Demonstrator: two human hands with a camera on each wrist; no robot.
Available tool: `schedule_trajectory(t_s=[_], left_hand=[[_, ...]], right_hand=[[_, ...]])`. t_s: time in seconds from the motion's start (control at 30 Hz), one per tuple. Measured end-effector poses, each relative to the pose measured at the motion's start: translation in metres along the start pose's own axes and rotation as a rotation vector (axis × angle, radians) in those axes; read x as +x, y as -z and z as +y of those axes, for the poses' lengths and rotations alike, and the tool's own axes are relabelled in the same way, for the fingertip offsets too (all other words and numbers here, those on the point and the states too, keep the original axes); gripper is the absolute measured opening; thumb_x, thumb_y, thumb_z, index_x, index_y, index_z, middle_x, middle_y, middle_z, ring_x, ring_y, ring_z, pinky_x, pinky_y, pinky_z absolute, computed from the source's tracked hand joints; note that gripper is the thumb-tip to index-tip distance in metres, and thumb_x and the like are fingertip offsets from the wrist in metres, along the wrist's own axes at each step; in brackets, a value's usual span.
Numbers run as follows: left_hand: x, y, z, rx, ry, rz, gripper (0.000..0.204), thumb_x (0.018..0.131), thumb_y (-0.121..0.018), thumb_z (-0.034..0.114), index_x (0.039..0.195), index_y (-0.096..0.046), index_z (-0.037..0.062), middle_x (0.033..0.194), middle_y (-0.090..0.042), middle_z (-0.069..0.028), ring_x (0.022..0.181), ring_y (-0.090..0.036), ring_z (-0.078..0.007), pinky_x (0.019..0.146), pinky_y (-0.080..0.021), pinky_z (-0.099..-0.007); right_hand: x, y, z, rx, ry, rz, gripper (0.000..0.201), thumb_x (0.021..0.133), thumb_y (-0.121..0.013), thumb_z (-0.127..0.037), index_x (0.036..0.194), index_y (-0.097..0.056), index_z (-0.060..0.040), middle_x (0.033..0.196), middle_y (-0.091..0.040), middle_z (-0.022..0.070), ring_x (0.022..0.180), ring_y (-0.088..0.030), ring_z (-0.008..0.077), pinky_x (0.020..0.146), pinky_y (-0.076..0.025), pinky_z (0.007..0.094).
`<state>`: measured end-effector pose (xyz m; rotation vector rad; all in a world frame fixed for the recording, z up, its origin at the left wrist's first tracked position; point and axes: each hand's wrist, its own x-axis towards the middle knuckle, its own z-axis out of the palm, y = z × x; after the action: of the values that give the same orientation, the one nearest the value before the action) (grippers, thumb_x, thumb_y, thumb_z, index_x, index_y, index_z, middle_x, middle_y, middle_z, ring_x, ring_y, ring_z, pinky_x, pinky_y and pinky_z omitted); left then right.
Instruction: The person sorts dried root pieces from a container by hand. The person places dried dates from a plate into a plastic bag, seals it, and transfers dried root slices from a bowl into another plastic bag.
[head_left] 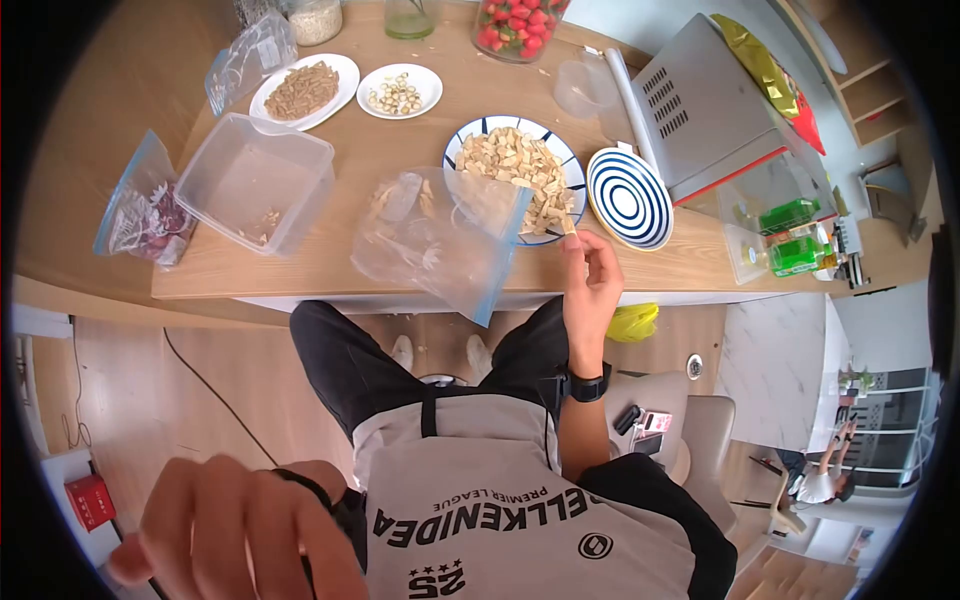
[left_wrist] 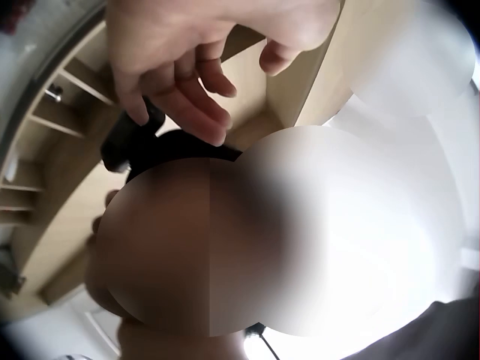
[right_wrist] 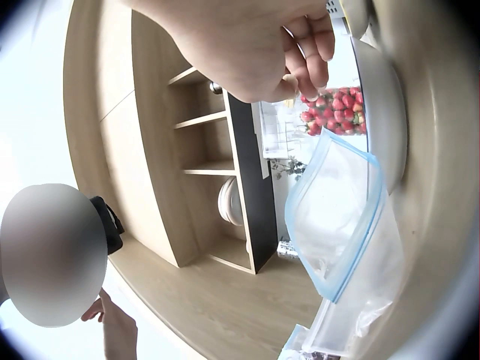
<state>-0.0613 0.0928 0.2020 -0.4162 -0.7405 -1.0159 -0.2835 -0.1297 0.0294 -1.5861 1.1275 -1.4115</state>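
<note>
A blue-rimmed plate point(head_left: 452, 150) heaped with pale dried slices point(head_left: 515, 165) sits on the wooden table. At its near rim my right hand point(head_left: 592, 290) pinches a small pale slice between thumb and fingertips. A clear zip bag point(head_left: 430, 245) with a blue seal lies left of that hand and overlaps the plate; a few slices show through it. In the right wrist view the bag's mouth point(right_wrist: 330, 217) gapes below the hand. My left hand point(head_left: 220, 530) is raised near the head, away from the table, its fingers loosely bent around nothing.
A striped plate point(head_left: 630, 200) stands right of the slices, before a grey appliance point(head_left: 690, 100). On the left are a plastic tub point(head_left: 245, 180), a bag of dark red pieces point(head_left: 150, 210) and two white plates of food. A strawberry jar point(head_left: 515, 28) stands behind.
</note>
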Motion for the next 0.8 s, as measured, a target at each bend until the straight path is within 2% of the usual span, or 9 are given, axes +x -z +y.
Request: schedule_trajectory(t_s=[0.03, 0.1, 0.23, 0.3, 0.33, 0.4, 0.47, 0.73, 0.8], left_hand=[[0.009, 0.002, -0.001, -0.006, -0.008, 0.005, 0.043, 0.110, -0.044, 0.029, 0.076, -0.054, 0.0049, 0.060, -0.060, -0.0190, 0.042, -0.058, -0.0292, 0.061, -0.056, -0.0490], [0.027, 0.010, -0.002, -0.220, 0.392, -0.219, 0.048, 0.106, -0.053, 0.040, 0.068, -0.064, 0.0123, 0.082, -0.073, -0.0144, 0.078, -0.069, -0.0266, 0.091, -0.053, -0.0741], [0.027, -0.005, -0.012, -0.276, 0.365, -0.063, 0.050, 0.109, -0.049, 0.031, 0.067, -0.061, 0.0079, 0.078, -0.069, -0.0140, 0.069, -0.061, -0.0242, 0.089, -0.056, -0.0733], [0.046, 0.005, -0.022, -0.433, 0.473, -0.207, 0.051, 0.110, -0.044, 0.026, 0.065, -0.057, 0.0064, 0.076, -0.066, -0.0131, 0.069, -0.059, -0.0242, 0.087, -0.059, -0.0705], [0.045, 0.005, -0.022, -0.436, 0.467, -0.207, 0.051, 0.110, -0.044, 0.026, 0.065, -0.057, 0.0064, 0.076, -0.066, -0.0131, 0.069, -0.059, -0.0242, 0.087, -0.059, -0.0705], [0.042, 0.006, -0.023, -0.436, 0.417, -0.185, 0.050, 0.110, -0.042, 0.027, 0.068, -0.058, 0.0064, 0.077, -0.066, -0.0132, 0.069, -0.059, -0.0237, 0.086, -0.058, -0.0685], [0.038, 0.006, -0.022, -0.431, 0.372, -0.164, 0.049, 0.111, -0.041, 0.027, 0.070, -0.058, 0.0063, 0.078, -0.066, -0.0133, 0.069, -0.059, -0.0232, 0.085, -0.057, -0.0665], [0.023, -0.001, -0.010, -0.403, 0.219, -0.083, 0.047, 0.113, -0.035, 0.029, 0.080, -0.060, 0.0062, 0.082, -0.065, -0.0137, 0.069, -0.059, -0.0216, 0.082, -0.053, -0.0597], [0.025, -0.010, -0.004, -0.352, 0.274, 0.076, 0.049, 0.113, -0.035, 0.027, 0.068, -0.047, 0.0101, 0.066, -0.054, -0.0067, 0.057, -0.050, -0.0181, 0.070, -0.054, -0.0558]], right_hand=[[-0.002, 0.002, -0.001, -0.007, -0.003, -0.002, 0.015, 0.100, -0.068, -0.009, 0.109, -0.069, 0.0038, 0.089, -0.073, 0.0051, 0.082, -0.060, 0.0100, 0.081, -0.049, 0.0266], [-0.005, 0.006, -0.001, -0.023, -0.010, -0.010, 0.016, 0.100, -0.068, -0.009, 0.109, -0.069, 0.0040, 0.089, -0.072, 0.0051, 0.083, -0.060, 0.0100, 0.082, -0.048, 0.0264], [-0.011, 0.014, -0.002, -0.027, -0.033, -0.005, 0.016, 0.101, -0.068, -0.010, 0.109, -0.069, 0.0039, 0.090, -0.071, 0.0051, 0.085, -0.061, 0.0098, 0.082, -0.048, 0.0260], [-0.012, 0.019, -0.001, -0.031, -0.048, 0.009, 0.017, 0.101, -0.068, -0.011, 0.109, -0.068, 0.0040, 0.091, -0.071, 0.0050, 0.085, -0.061, 0.0097, 0.082, -0.048, 0.0259], [-0.012, 0.024, 0.001, -0.058, -0.046, -0.007, 0.017, 0.102, -0.067, -0.012, 0.110, -0.067, 0.0035, 0.094, -0.071, 0.0060, 0.089, -0.063, 0.0106, 0.084, -0.049, 0.0258], [-0.011, 0.028, 0.000, -0.089, -0.043, -0.018, 0.017, 0.104, -0.066, -0.012, 0.112, -0.066, 0.0030, 0.098, -0.071, 0.0070, 0.092, -0.066, 0.0116, 0.085, -0.050, 0.0256], [-0.012, 0.027, -0.004, -0.042, -0.039, 0.030, 0.018, 0.101, -0.069, -0.012, 0.109, -0.068, 0.0039, 0.091, -0.070, 0.0044, 0.085, -0.061, 0.0093, 0.083, -0.048, 0.0256], [-0.015, 0.029, -0.007, -0.041, -0.056, 0.026, 0.017, 0.101, -0.069, -0.011, 0.108, -0.068, 0.0043, 0.091, -0.070, 0.0045, 0.086, -0.061, 0.0094, 0.083, -0.048, 0.0254], [-0.016, 0.030, -0.007, -0.047, -0.064, 0.028, 0.017, 0.101, -0.069, -0.011, 0.108, -0.068, 0.0043, 0.091, -0.070, 0.0045, 0.086, -0.061, 0.0094, 0.082, -0.048, 0.0254]])
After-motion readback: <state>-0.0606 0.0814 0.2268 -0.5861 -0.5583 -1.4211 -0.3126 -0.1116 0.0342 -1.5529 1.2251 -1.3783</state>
